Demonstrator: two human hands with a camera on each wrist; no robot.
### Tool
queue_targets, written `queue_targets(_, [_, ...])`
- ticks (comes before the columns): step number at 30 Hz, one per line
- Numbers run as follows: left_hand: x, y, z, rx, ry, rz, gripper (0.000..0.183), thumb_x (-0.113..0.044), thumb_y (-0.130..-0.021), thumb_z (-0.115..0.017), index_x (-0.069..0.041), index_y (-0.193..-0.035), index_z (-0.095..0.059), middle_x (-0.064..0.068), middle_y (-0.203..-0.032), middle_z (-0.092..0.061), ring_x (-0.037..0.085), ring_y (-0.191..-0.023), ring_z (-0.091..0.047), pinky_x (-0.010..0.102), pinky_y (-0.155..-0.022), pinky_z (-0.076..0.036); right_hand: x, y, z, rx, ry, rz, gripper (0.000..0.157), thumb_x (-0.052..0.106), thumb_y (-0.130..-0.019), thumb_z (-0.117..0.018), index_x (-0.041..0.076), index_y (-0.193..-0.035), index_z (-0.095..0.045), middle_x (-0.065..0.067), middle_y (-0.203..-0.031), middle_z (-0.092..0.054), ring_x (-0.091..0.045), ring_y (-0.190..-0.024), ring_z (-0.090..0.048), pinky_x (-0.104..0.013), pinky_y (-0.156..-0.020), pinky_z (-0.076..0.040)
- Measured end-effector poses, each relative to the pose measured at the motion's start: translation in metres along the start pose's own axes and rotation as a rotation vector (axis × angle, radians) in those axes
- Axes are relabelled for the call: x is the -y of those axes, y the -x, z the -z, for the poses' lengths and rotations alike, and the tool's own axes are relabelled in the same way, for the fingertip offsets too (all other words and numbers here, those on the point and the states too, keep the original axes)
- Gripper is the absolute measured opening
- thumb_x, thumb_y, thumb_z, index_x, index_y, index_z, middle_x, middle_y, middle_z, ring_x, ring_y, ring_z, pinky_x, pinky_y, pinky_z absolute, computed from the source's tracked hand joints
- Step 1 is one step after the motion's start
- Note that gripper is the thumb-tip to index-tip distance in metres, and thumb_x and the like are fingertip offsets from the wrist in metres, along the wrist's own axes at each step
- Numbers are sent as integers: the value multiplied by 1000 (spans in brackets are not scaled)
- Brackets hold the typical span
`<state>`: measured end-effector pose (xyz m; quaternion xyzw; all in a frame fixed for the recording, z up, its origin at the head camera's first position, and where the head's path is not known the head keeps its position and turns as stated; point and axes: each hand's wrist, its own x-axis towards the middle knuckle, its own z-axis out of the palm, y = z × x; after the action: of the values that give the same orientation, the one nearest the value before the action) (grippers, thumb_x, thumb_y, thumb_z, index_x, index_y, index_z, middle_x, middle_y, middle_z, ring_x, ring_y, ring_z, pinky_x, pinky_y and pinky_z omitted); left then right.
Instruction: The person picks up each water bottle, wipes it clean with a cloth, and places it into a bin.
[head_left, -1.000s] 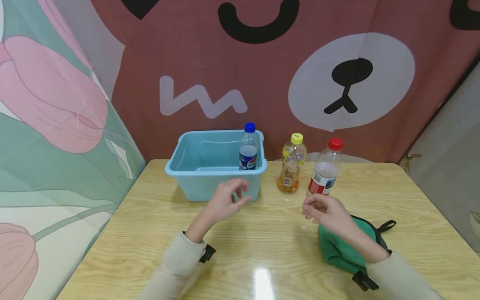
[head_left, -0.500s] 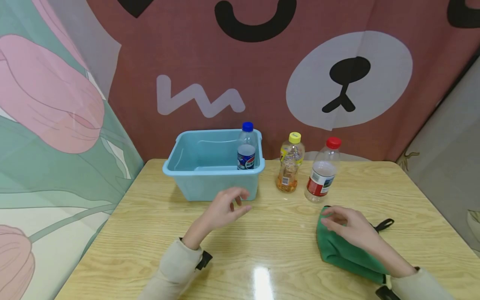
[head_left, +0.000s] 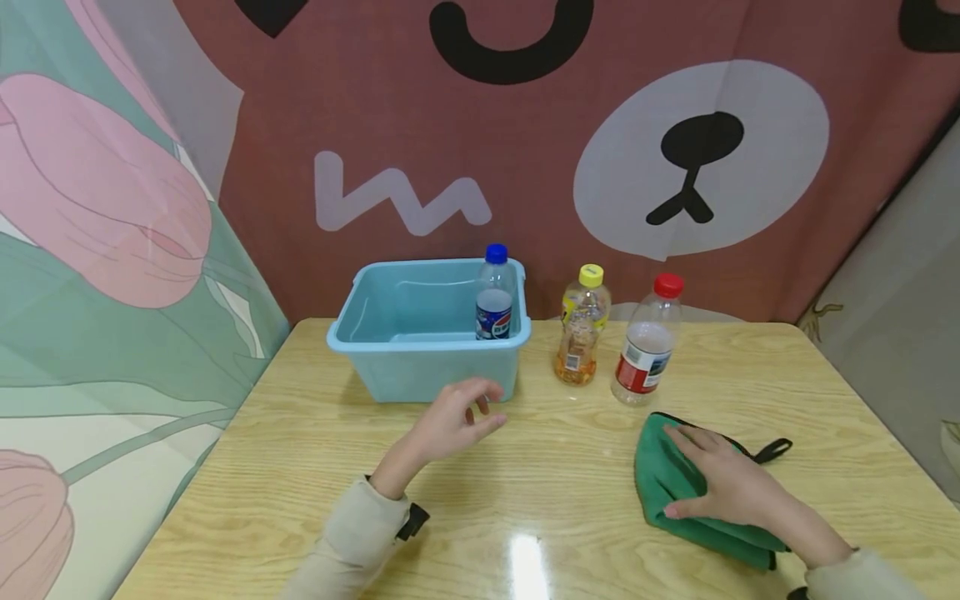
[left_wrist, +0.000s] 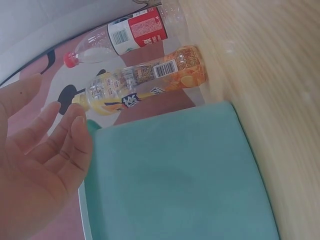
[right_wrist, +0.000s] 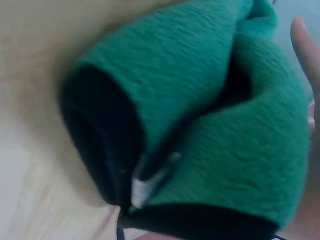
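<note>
My right hand [head_left: 731,487] lies over a folded green cloth [head_left: 660,479] with black edging and a black hanging loop. Its fingers are extended across the cloth and the thumb is spread wide. The right wrist view is filled by the fuzzy cloth [right_wrist: 240,145], with the thumb [right_wrist: 306,55] at the right side. In front of the light blue plastic bin [head_left: 420,346], my left hand [head_left: 453,421] hovers with loosely bent fingers and holds nothing. In the left wrist view the palm [left_wrist: 42,165] shows bare beside the bin wall [left_wrist: 175,170].
A plastic bottle [head_left: 495,304] with a blue cap stands inside the bin's right end. To the right, on the wooden table [head_left: 300,492], stand a yellow-capped bottle [head_left: 579,337] with orange contents and a clear red-capped bottle [head_left: 647,354]. A printed curtain [head_left: 525,167] hangs behind.
My right hand has moved down and right, from in front of the red-capped bottle onto the green cloth, and its fingers have spread. My left hand has hardly moved.
</note>
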<state>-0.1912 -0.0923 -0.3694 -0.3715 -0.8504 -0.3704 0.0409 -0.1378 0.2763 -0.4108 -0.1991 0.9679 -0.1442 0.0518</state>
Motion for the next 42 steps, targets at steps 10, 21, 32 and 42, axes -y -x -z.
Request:
queue_targets(10, [-3, -7, -7, -1, 13, -15, 27, -13, -86, -63, 0, -109, -58, 8, -98, -61, 19, -80, -56, 20, -58, -48, -5, -5, -16, 180, 72, -41, 114, 71, -55, -65, -2, -137, -35, -33, -136, -30, -56, -119, -27, -68, -75, -38])
queue_targets(21, [-15, -21, -13, 7, 40, -52, 31, -15, -87, -63, -1, -113, -57, 7, -97, -60, 18, -81, -57, 18, -58, -47, -9, -2, -18, -7, 26, 38, 76, 27, -64, -79, -4, -126, -48, -29, -122, -50, -52, -108, -44, -56, -76, -46])
queue_targets(32, [-27, -42, -20, 4, 80, -67, 30, -15, -87, -62, -2, -114, -56, 8, -99, -60, 18, -83, -57, 16, -60, -47, -22, 0, 2, -97, -149, 52, 72, 26, -72, -76, -8, -126, -43, -26, -112, -57, -36, -93, -59, -46, -72, -50])
queue_targets(42, [-36, -66, -25, -112, 143, -58, 46, -12, -85, -64, 0, -125, -46, 10, -101, -59, 21, -85, -58, 16, -59, -48, -26, 7, 7, -246, -258, -41, 73, 29, -76, -74, -6, -129, -38, -30, -113, -54, -41, -97, -55, -53, -74, -46])
